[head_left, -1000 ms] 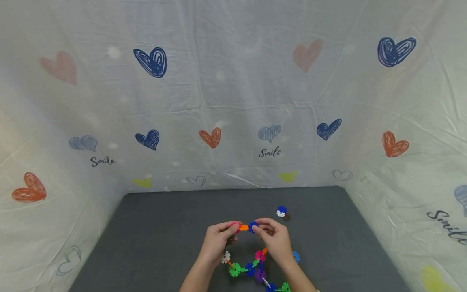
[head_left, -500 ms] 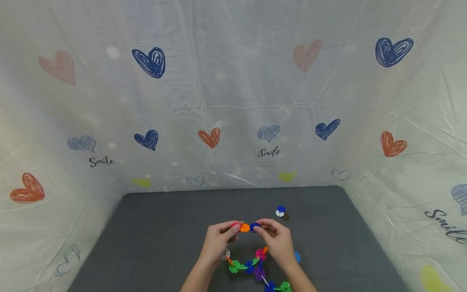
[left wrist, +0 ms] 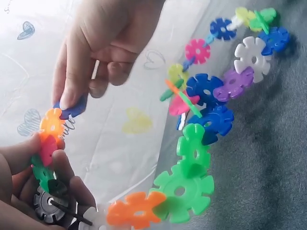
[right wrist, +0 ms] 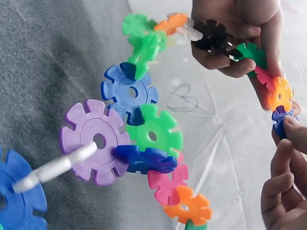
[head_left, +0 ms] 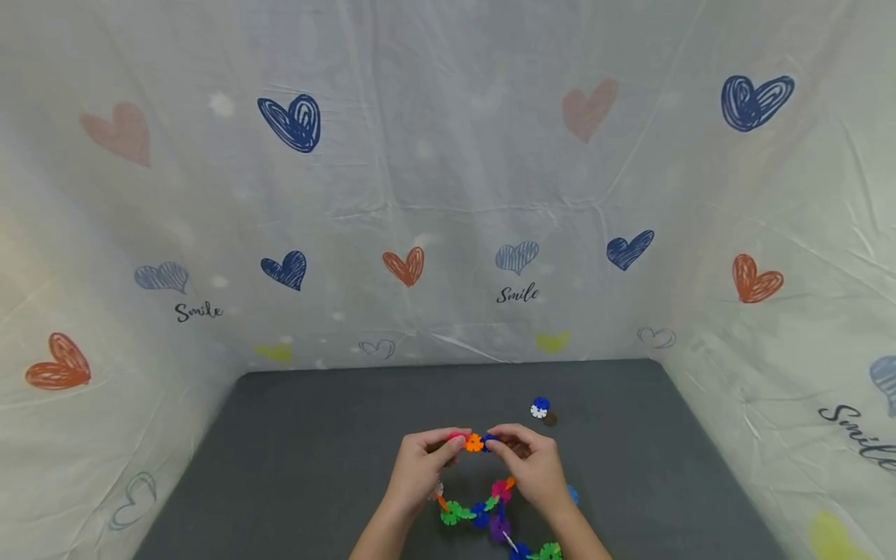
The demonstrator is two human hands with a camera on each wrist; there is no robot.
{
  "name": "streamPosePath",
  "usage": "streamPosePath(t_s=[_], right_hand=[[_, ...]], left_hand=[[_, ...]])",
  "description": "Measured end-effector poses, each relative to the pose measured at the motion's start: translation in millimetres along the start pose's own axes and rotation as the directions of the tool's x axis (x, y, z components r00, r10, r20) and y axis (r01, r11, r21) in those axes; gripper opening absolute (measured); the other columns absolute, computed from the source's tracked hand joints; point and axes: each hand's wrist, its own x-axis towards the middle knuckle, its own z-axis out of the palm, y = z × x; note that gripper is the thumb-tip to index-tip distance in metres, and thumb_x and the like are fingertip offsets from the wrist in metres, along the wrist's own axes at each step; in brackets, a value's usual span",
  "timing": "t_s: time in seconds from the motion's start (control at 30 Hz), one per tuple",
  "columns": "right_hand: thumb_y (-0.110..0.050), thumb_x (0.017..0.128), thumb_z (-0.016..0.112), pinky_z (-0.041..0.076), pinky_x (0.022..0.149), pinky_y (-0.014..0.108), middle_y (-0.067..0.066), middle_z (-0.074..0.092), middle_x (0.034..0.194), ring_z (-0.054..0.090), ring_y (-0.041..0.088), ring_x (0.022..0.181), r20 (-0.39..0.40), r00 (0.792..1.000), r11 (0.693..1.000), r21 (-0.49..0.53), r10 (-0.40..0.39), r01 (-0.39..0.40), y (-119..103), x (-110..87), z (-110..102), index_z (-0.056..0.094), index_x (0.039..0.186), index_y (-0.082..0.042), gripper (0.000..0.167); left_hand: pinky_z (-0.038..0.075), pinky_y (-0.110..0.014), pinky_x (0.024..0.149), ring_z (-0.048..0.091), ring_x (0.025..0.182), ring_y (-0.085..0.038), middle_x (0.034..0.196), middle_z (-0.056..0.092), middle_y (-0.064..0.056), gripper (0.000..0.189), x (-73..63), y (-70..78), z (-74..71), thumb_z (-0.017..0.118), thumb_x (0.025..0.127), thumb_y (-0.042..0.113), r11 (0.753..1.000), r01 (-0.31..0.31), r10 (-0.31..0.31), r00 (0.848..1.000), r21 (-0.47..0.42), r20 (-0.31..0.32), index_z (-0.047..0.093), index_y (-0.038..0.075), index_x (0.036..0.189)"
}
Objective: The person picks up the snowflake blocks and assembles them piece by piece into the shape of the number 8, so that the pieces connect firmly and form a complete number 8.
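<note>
My left hand (head_left: pixel 416 467) pinches a pink notched plastic disc (left wrist: pixel 48 150) in a chain of interlocking discs. An orange disc (head_left: pixel 474 442) sits between my two hands, slotted into the pink one. At its other side my right hand (head_left: pixel 535 463) pinches a dark blue disc (left wrist: pixel 74 108) between thumb and fingers; it meets the orange disc's edge. From the pink disc the chain runs past a dark green disc (right wrist: pixel 252 55) and a black disc (right wrist: pixel 211 36) at my left fingers. It goes on through green discs (head_left: pixel 451 512) to a purple disc (head_left: pixel 499 528) below.
Blue and white discs (head_left: pixel 539 408) and a dark brown disc (head_left: pixel 550 418) lie farther back on the grey table (head_left: pixel 336 435). A light blue disc (head_left: pixel 573 494) shows beside my right wrist. A heart-printed curtain (head_left: pixel 448 171) surrounds the table's back and sides.
The orange disc has turned from nearly edge-on to face the head camera and shifted slightly right. Both hands keep their pinch and have moved a little.
</note>
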Motion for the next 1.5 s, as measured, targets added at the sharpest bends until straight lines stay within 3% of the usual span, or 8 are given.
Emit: streamPosePath(t_s=[0.13, 0.4, 0.6, 0.73, 1.0, 1.17, 1.33, 1.5], right_hand=[[0.004, 0.086, 0.075, 0.058, 0.061, 0.027, 0.014, 0.076, 0.085, 0.069, 0.011, 0.068, 0.015, 0.997, 0.997, 0.02, -0.079, 0.079, 13, 0.6, 0, 0.077, 0.094, 0.002, 0.009], [-0.01, 0.087, 0.079, 0.054, 0.054, 0.027, 0.009, 0.076, 0.08, 0.069, 0.022, 0.063, 0.008, 0.997, 0.991, 0.107, 0.074, -0.074, 26, -2.4, 7, 0.08, 0.096, -0.004, 0.011], [-0.009, 0.086, 0.079, 0.054, 0.053, 0.027, 0.008, 0.076, 0.081, 0.068, 0.026, 0.063, -0.02, 0.995, 0.991, 0.096, 0.098, -0.096, 25, -0.5, 9, 0.08, 0.096, -0.009, 0.01], [-0.014, 0.088, 0.078, 0.047, 0.05, 0.024, 0.007, 0.076, 0.082, 0.067, 0.023, 0.064, -0.005, 0.99, 0.987, 0.081, 0.141, -0.14, 27, 2.3, 7, 0.08, 0.098, -0.013, 0.01], [-0.017, 0.087, 0.079, 0.04, 0.046, 0.021, 0.009, 0.077, 0.083, 0.07, 0.02, 0.064, 0.079, 0.958, 0.955, 0.091, 0.275, -0.282, 30, 2.5, 5, 0.078, 0.101, -0.009, 0.017], [-0.021, 0.088, 0.079, 0.042, 0.05, 0.022, 0.013, 0.077, 0.081, 0.072, 0.03, 0.069, 0.194, 0.935, 0.953, 0.012, 0.296, -0.304, 37, 4.8, 0, 0.074, 0.107, -0.004, 0.026], [-0.029, 0.092, 0.076, 0.058, 0.067, 0.029, 0.01, 0.078, 0.096, 0.075, 0.025, 0.082, 0.337, 0.891, 0.953, -0.105, 0.303, -0.284, 47, 13.6, -13, 0.072, 0.115, -0.004, 0.034], [-0.031, 0.09, 0.077, 0.059, 0.077, 0.032, 0.004, 0.077, 0.103, 0.072, 0.016, 0.091, 0.257, 0.904, 0.913, -0.318, 0.342, -0.255, 58, 33.2, -36, 0.073, 0.116, -0.009, 0.035]], left_hand=[[0.031, -0.018, 0.037, 0.035, 0.045, -0.009, 0.076, 0.065, -0.002, 0.025, -2.3, -0.6, 0.2, 0.072, 0.095, 0.031, 0.999, -0.023, 0.023, 1.0, 0.023, 0.003, 0.079, 0.012, 0.108], [0.039, -0.021, 0.044, 0.051, 0.063, -0.012, 0.084, 0.07, -0.002, 0.026, -5.1, -5.2, 3.0, 0.071, 0.095, 0.031, 1.0, 0.005, -0.006, 0.998, -0.016, -0.061, 0.079, 0.009, 0.106], [0.043, -0.023, 0.048, 0.055, 0.065, -0.013, 0.085, 0.07, -0.003, 0.026, -3.9, -2.2, 5.3, 0.071, 0.095, 0.031, 0.999, 0.036, -0.037, 0.997, -0.017, -0.071, 0.079, 0.009, 0.105], [0.055, -0.033, 0.071, 0.064, 0.071, -0.015, 0.097, 0.075, -0.006, 0.026, -2.5, -2.8, 7.8, 0.068, 0.098, 0.028, 0.999, 0.03, -0.03, 0.999, -0.019, -0.045, 0.077, 0.007, 0.108], [0.056, -0.033, 0.067, 0.071, 0.075, -0.021, 0.091, 0.075, -0.006, 0.032, -2.4, -7.4, 3.4, 0.063, 0.101, 0.022, 0.996, 0.079, -0.076, 0.994, -0.039, 0.073, 0.069, 0.001, 0.125], [0.058, -0.042, 0.07, 0.071, 0.073, -0.027, 0.095, 0.074, -0.015, 0.032, -1.1, -9.8, -1.2, 0.066, 0.099, 0.026, 0.993, 0.059, -0.074, 0.985, 0.101, 0.153, 0.07, 0.003, 0.122], [0.053, -0.035, 0.055, 0.055, 0.054, -0.013, 0.082, 0.069, -0.007, 0.029, 1.2, -17.0, -0.1, 0.074, 0.092, 0.034, 0.975, 0.078, -0.103, 0.989, 0.21, 0.11, 0.076, 0.01, 0.108], [0.04, -0.024, 0.046, 0.043, 0.048, -0.009, 0.063, 0.054, 0.004, 0.03, 2.6, -22.5, 0.0, 0.078, 0.089, 0.035, 0.969, 0.134, -0.152, 0.986, 0.208, 0.07, 0.077, 0.011, 0.107]])
